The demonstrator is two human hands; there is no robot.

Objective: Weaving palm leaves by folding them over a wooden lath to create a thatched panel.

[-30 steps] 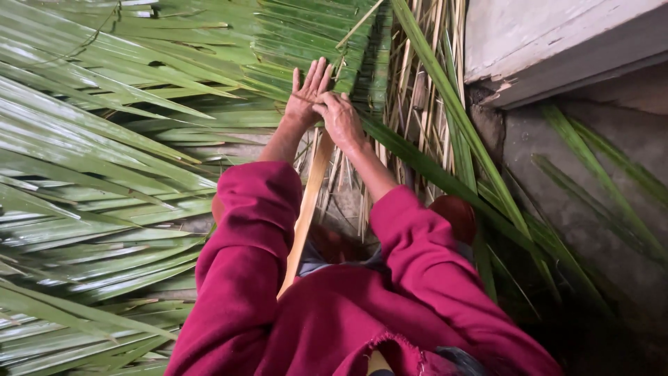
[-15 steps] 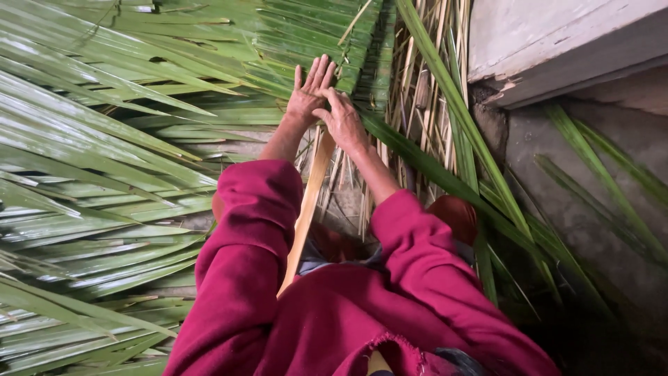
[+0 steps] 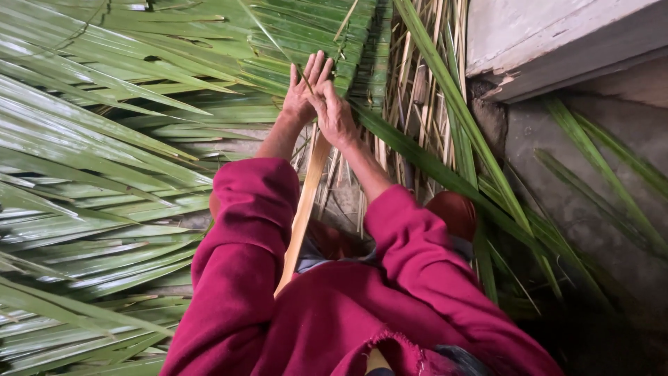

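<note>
My left hand [image 3: 303, 89] lies flat with fingers spread on the woven green palm leaflets [image 3: 316, 38]. Close beside it, my right hand [image 3: 335, 118] presses on the same spot, its thumb and fingers pinched on a thin green leaflet [image 3: 275, 43] that rises toward the upper left. A pale tan frond midrib [image 3: 306, 202] runs from under both hands down toward my body. Both arms wear dark red sleeves [image 3: 243, 230].
Loose green palm leaflets [image 3: 90, 181] fan out across the left. Dry yellowish stalks [image 3: 417, 90] stand right of the hands. A long green leaf [image 3: 445, 177] slants down to the right. A grey concrete step [image 3: 557, 42] and floor [image 3: 591, 188] lie at the right.
Both hands have edged slightly up the frond. My right hand has closed in against the left, and a thin leaflet now rises from between them.
</note>
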